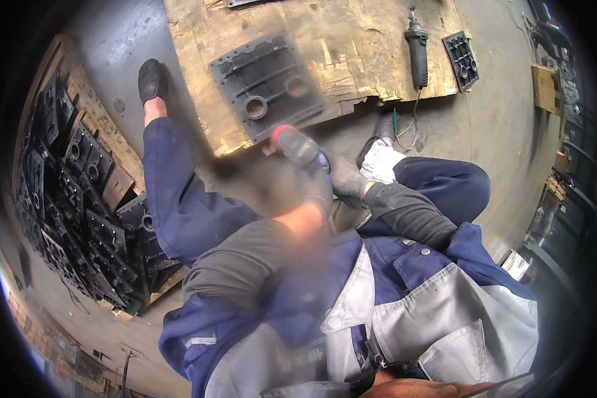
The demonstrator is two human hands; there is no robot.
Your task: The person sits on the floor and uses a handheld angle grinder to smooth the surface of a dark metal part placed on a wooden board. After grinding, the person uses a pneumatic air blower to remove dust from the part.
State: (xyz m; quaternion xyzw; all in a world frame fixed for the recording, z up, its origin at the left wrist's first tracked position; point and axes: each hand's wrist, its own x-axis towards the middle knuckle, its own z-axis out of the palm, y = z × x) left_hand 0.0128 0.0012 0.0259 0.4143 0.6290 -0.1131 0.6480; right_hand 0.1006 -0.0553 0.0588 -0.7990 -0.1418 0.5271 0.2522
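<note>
Both my gloved hands are together in front of my lap, around a hand-held object (pixel 301 148) with a red end, a grey rounded front and a blue part; it looks like a power grinder. My left hand (pixel 315 188) grips its rear part, partly lost in a blurred patch of the view. Against its right side, my right hand (pixel 346 174) is closed around it. The red end lies at the near edge of a large dark metal plate (pixel 268 84) with ribs and two round bosses; contact cannot be told. This plate rests on a worn wooden board (pixel 341 47).
A die grinder (pixel 418 57) with a cord and a smaller ribbed plate (pixel 461 62) lie on the board's right side. Many dark plates (pixel 87 194) are heaped in a wooden-edged container (pixel 87 89) at left. My legs are spread either side, one shoe (pixel 152 79) beside the board.
</note>
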